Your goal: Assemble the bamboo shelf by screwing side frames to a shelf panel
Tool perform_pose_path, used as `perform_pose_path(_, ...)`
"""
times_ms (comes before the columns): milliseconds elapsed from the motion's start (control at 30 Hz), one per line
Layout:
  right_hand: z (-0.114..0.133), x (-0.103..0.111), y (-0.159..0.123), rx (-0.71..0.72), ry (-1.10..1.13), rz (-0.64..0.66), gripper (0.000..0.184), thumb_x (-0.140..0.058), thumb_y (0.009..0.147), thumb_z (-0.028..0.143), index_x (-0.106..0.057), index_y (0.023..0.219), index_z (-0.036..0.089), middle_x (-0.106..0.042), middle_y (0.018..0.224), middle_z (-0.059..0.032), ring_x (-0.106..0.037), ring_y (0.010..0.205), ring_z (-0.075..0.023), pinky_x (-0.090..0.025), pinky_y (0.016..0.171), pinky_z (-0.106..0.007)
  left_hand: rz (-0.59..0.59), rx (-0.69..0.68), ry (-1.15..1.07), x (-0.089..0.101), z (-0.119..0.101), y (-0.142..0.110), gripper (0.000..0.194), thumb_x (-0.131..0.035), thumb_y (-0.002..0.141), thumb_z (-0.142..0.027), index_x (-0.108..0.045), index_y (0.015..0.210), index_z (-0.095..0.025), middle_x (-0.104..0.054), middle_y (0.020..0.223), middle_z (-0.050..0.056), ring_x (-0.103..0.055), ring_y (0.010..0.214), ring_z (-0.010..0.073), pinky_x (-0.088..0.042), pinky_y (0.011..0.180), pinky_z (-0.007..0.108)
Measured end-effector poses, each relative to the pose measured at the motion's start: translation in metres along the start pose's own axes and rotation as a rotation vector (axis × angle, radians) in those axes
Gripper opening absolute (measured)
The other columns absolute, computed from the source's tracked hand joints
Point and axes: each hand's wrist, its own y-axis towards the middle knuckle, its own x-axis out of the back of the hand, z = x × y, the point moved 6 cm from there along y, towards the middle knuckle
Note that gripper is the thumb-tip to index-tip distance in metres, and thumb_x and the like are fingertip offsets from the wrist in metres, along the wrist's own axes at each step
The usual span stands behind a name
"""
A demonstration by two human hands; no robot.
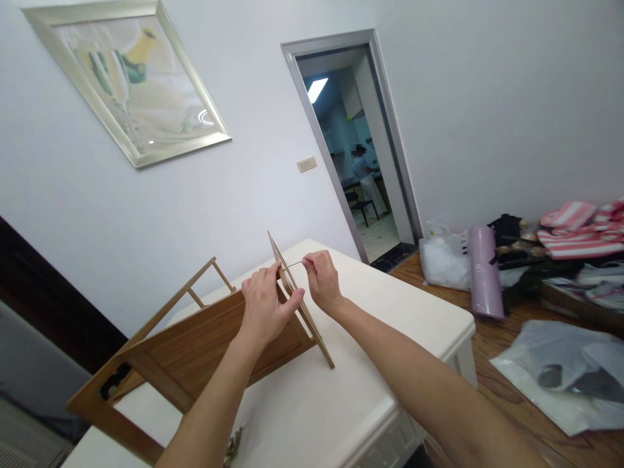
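Note:
A brown wooden piece of furniture (214,328), partly assembled from panels and slats, lies tilted on a white table (336,416). My left hand (267,302) grips its right end, fingers over the top corner and thumb against the upright end frame (314,331). On the other side of that frame, my right hand (322,276) pinches a thin metal rod like a hex key (294,264). The rod points left at the frame's upper part; its tip is too small to make out. Near my left forearm lies a small heap of metal hardware (233,445), partly hidden.
Against the right wall stand a purple roll (485,273) and white plastic bags (443,260). Pink striped cloth (580,231) and a clear bag (565,377) lie farther right. Through a doorway (358,149), a person (363,172) stands near a dark chair (359,203).

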Motion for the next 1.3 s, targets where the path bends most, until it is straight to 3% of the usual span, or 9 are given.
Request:
perform_pose_path(133, 0.0011, 0.0035, 0.0027, -0.023, 0.061, -0.043, 0.021, -0.042, 0.1, 0.033, -0.059, 0.093, 0.022, -0.058, 0.087, -0.0054, -0.056, 0.084, -0.0174, -0.049, 0.077, -0.03, -0.014, 0.0, 0.019, -0.0023, 0.0003, 0.0, 0.056, -0.051, 0.085, -0.049, -0.05, 0.129, -0.014, -0.063, 0.107, 0.013, -0.055, 0.102, 0.0305, -0.036, 0.089, 0.046)
perform_pose_path(567, 0.0024, 0.0023, 0.0026, -0.049, 0.131, -0.007, 0.021, -0.044, 0.1, 0.033, -0.062, 0.096, 0.022, -0.063, 0.086, -0.0038, -0.059, 0.082, -0.0163, -0.047, 0.076, -0.03, -0.016, -0.01, 0.014, -0.0036, 0.002, -0.0022, 0.056, -0.048, 0.086, -0.049, -0.05, 0.131, -0.015, -0.062, 0.107, 0.014, -0.054, 0.103, 0.0309, -0.035, 0.09, 0.046)
perform_pose_path(867, -0.0024, 0.0008, 0.0019, -0.204, 0.226, -0.019, 0.022, -0.047, 0.098, 0.036, -0.064, 0.095, 0.022, -0.065, 0.086, -0.0018, -0.06, 0.079, -0.0151, -0.046, 0.07, -0.027, -0.034, -0.016, 0.021, -0.0016, -0.0007, -0.0036, 0.058, -0.044, 0.088, -0.052, -0.051, 0.13, -0.013, -0.062, 0.105, 0.014, -0.055, 0.101, 0.0307, -0.035, 0.087, 0.045)
perform_pose_path(1300, -0.0017, -0.0016, 0.0006, -0.302, 0.305, -0.001, 0.028, -0.048, 0.096, 0.044, -0.065, 0.093, 0.022, -0.067, 0.086, -0.0025, -0.061, 0.078, -0.0157, -0.047, 0.067, -0.027, -0.044, -0.022, 0.014, -0.0003, -0.002, -0.0042, 0.056, -0.045, 0.088, -0.05, -0.051, 0.13, -0.014, -0.062, 0.107, 0.014, -0.054, 0.101, 0.0307, -0.035, 0.089, 0.045)
